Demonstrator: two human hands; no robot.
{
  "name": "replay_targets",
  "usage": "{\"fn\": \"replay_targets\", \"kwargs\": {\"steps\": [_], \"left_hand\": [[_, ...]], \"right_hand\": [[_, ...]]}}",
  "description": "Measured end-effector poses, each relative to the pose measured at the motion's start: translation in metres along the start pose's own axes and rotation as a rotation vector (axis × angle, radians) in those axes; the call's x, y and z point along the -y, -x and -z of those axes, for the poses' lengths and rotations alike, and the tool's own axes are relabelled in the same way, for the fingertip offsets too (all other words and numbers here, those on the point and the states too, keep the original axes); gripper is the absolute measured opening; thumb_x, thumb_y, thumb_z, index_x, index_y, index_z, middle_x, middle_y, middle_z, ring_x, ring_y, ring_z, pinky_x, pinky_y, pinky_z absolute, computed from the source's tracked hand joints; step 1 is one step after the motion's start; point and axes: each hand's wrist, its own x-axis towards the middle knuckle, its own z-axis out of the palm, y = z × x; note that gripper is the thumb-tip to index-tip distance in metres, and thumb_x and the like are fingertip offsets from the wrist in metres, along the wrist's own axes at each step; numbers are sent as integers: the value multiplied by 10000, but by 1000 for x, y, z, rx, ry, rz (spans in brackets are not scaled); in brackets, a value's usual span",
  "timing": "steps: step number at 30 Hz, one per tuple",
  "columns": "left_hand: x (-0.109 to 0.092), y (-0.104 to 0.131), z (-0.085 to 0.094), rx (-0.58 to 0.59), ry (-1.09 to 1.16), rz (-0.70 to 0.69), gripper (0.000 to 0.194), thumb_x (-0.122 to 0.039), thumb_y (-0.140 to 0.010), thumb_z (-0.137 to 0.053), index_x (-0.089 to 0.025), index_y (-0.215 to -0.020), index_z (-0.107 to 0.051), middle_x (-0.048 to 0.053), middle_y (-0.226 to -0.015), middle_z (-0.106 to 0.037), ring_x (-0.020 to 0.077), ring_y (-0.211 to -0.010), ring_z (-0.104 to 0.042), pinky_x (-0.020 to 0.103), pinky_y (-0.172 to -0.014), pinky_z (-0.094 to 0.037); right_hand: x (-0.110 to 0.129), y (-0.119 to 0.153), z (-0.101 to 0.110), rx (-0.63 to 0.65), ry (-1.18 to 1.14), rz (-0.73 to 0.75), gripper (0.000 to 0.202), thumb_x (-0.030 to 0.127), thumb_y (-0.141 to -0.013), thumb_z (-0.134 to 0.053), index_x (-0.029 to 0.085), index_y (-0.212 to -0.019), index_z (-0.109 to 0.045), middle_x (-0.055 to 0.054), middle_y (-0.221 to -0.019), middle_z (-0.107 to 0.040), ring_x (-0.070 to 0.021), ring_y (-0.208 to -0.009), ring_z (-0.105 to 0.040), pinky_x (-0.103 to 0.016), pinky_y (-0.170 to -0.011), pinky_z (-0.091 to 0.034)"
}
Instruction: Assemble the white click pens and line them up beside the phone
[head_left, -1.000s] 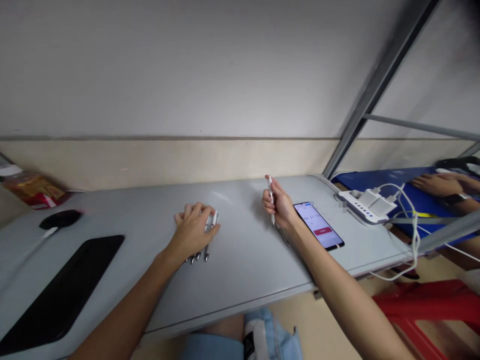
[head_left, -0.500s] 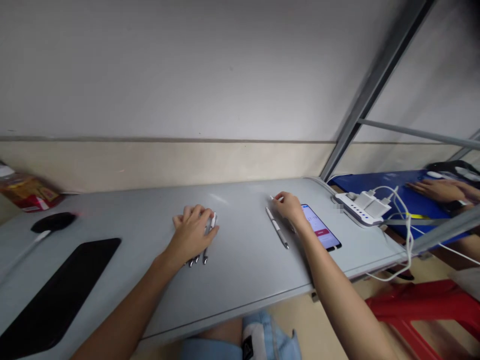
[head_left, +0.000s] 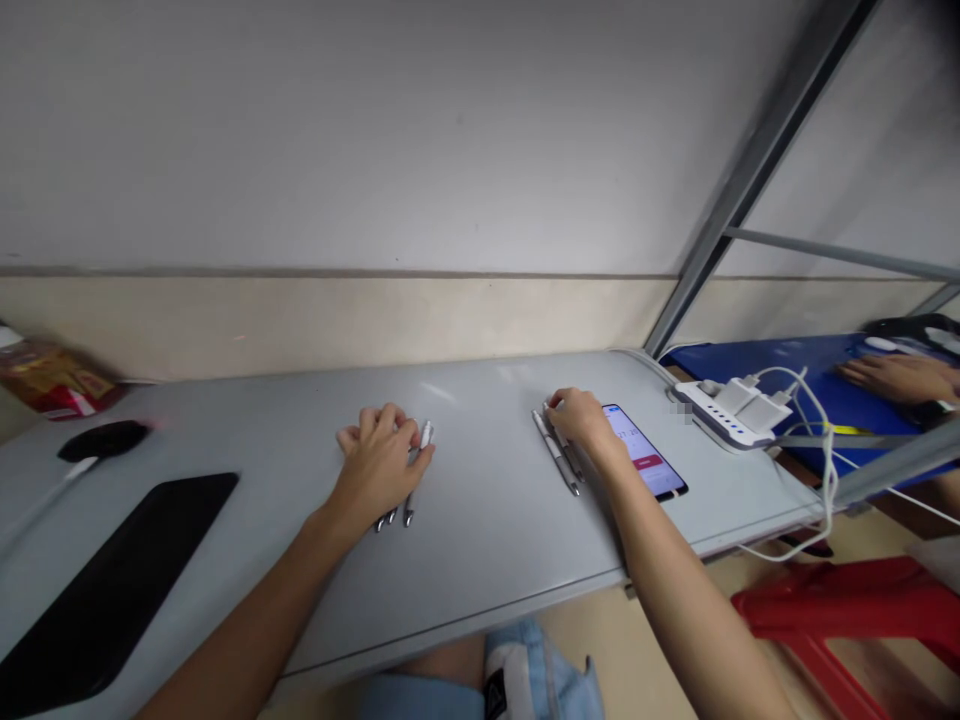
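Note:
My left hand (head_left: 379, 460) lies on the grey table (head_left: 487, 530), fingers curled over a bunch of white and silver pens (head_left: 406, 503); their tips stick out below my palm. My right hand (head_left: 581, 420) is further right, its fingertips pinching the upper end of a pen that lies beside another, the two pens (head_left: 560, 462) side by side on the table. A phone (head_left: 646, 457) with a lit screen lies just right of that hand.
A black mat (head_left: 112, 580) and black mouse (head_left: 105, 440) lie at the left, with a red and yellow packet (head_left: 52, 380) behind them. At the right are a white power strip (head_left: 731, 410) with cables, another person's hand (head_left: 900, 375) and a red stool (head_left: 847, 620).
My right hand held a pen upright, then lowered it onto the table beside the pen lying there. My left hand has stayed on its pens.

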Motion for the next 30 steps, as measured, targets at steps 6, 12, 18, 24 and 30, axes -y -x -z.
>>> {"fn": "replay_targets", "kwargs": {"steps": [6, 12, 18, 24, 30], "left_hand": [[1, 1, -2, 18, -28, -23, 306, -444, -868, -484, -190, -738, -596, 104, -1030, -560, 301, -1006, -435, 440, -767, -333], [2, 2, -3, 51, -25, -26, 338, -456, -863, -486, -184, -692, -592, 110, -1033, -563, 302, -1010, -438, 452, -775, -331], [0, 2, -2, 70, -34, -22, 361, -480, -847, -497, -182, -663, -585, 109, -1041, -565, 305, -1026, -438, 457, -781, -329], [0, 3, -4, 67, -22, -26, 324, -434, -839, -510, -178, -654, -582, 113, -1040, -579, 302, -1026, -438, 456, -787, -321], [-5, 2, -1, 32, 112, -45, 282, -390, -849, -522, -181, -666, -571, 96, -1035, -612, 286, -1022, -460, 425, -782, -319]], "right_hand": [[2, 3, 2, 44, -2, 1, 254, 163, -747, -553, 166, -922, -738, -137, -784, -727, -224, -680, -680, -271, -620, -455], [1, 3, 3, 106, -8, -19, 214, 167, -729, -567, 165, -864, -734, -108, -690, -712, -196, -561, -651, -257, -562, -450], [1, 4, 5, 156, -13, -46, 229, 170, -724, -580, 159, -895, -732, -99, -673, -709, -187, -532, -643, -254, -556, -455], [1, 5, 5, 147, -16, -44, 235, 277, -768, -589, 162, -916, -731, -113, -741, -716, -200, -586, -655, -266, -572, -448], [2, 6, 3, -92, -2, 31, 303, 372, -819, -574, 171, -1005, -703, -136, -918, -705, -249, -854, -649, -305, -714, -438]]}}
